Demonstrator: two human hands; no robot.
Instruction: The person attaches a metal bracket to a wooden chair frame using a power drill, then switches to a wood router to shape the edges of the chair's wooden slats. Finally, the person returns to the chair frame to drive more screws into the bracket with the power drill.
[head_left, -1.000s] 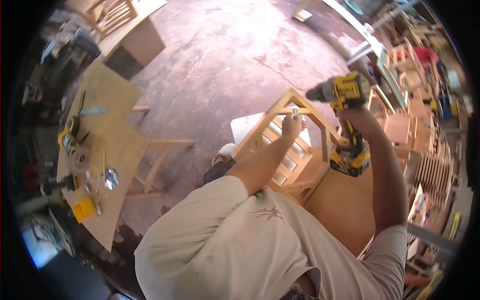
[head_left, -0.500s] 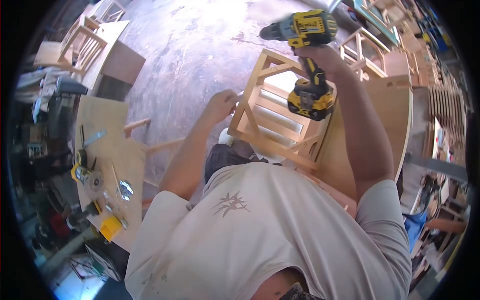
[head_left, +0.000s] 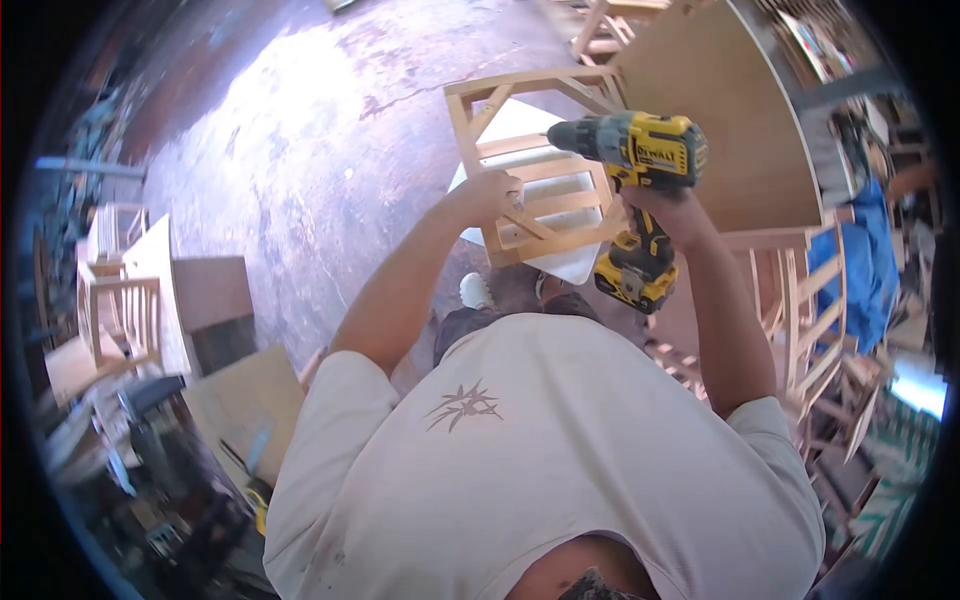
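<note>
Lowered, the yellow drill (head_left: 640,150) now faces the pale wooden frame (head_left: 530,160).

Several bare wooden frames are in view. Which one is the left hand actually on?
The wooden frame in front of the drill: the left hand grips its near corner. The frames at far left and right stand untouched.

My right hand (head_left: 668,208) covers the drill (head_left: 640,150) grip. My left hand (head_left: 487,193) hides part of the wooden frame (head_left: 530,160). Tools on the surface (head_left: 250,400) at lower left blur together.
</note>
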